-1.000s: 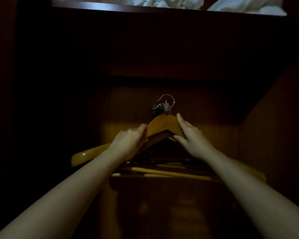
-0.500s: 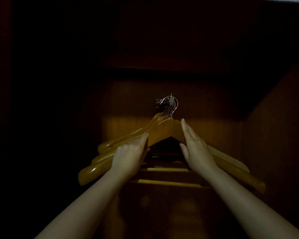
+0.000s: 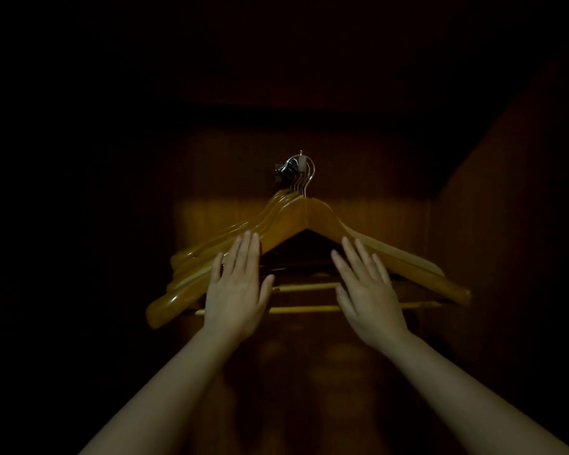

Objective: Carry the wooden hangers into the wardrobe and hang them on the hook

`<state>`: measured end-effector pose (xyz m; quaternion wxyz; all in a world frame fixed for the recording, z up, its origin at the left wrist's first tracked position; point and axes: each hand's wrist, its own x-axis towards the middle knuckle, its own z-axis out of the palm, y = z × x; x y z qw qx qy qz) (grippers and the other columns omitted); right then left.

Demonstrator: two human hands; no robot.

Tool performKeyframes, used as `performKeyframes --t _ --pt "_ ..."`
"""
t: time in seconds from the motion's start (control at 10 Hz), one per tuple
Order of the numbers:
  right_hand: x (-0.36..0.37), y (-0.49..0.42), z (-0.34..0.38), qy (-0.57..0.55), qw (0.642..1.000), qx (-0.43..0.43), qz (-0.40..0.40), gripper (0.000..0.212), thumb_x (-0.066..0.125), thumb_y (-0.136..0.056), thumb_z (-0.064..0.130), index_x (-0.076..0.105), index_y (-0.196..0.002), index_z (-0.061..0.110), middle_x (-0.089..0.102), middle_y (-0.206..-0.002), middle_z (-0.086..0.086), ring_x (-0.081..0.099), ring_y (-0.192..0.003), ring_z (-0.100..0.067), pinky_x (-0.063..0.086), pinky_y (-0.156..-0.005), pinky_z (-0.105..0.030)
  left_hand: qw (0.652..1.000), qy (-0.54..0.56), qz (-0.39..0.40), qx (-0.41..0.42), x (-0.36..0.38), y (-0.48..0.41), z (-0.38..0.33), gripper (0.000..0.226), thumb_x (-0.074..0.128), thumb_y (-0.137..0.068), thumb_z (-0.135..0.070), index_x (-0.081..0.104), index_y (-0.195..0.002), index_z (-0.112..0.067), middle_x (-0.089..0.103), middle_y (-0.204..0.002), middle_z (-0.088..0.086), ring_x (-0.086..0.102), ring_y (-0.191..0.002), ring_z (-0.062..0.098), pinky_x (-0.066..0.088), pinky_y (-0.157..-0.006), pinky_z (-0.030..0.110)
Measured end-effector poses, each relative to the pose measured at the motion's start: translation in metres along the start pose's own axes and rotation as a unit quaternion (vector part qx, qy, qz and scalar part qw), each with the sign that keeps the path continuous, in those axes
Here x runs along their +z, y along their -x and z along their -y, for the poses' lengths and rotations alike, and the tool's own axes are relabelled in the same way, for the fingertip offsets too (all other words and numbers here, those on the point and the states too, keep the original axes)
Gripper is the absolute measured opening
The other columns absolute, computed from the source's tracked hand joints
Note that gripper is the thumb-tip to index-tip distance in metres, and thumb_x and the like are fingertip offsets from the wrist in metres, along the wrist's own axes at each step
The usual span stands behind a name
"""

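Wooden hangers hang in a fanned bunch inside the wardrobe, just beyond our fingertips, with their peak above and between both hands. We judge the hanging done, since nothing but the hook seems to carry them. Our left hand is flat, its fingers straight and close together, the tips over the front hanger's left arm. Our right hand lies the same way, fingers spread a little, tips over the right arm. Neither hand grips anything. We cannot tell whether the tips touch the wood or hover just short of it. We think the flat palms on either side are there to steady the bunch against swinging. The pale crossbars run between our two thumbs. Above the fingertips the thin wire loops crowd together over the small metal hook on the wardrobe's back.
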<state>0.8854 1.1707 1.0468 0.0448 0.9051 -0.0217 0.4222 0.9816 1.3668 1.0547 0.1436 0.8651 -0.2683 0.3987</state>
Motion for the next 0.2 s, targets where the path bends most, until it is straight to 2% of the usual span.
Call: performKeyframes --t 0.1,0.2 --pt "-0.005 0.015 -0.008 -0.046 0.997 -0.039 0.053 0.062 0.008 -0.09 0.042 0.026 -0.146 0.023 0.012 -0.157 0.005 -0.003 -0.141 -0.005 0.005 -0.119 -0.033 1.0 0.009 0.025 -0.003 -0.006 0.018 -0.004 0.067 0.003 -0.087 -0.057 -0.02 -0.142 -0.027 -0.021 -0.152 -0.005 -0.02 -0.141 0.011 -0.011 -0.114 0.034" --pt "-0.013 0.027 -0.018 -0.062 0.988 -0.081 0.118 0.05 0.022 -0.098 0.04 0.021 -0.147 0.027 0.012 -0.157 0.008 -0.001 -0.14 0.0 -0.004 -0.114 -0.023 0.996 0.012 0.094 0.003 -0.021 0.035 -0.012 0.062 0.02 -0.095 -0.05 -0.018 -0.14 -0.032 -0.026 -0.151 -0.007 -0.024 -0.141 0.01 -0.01 -0.115 0.033"
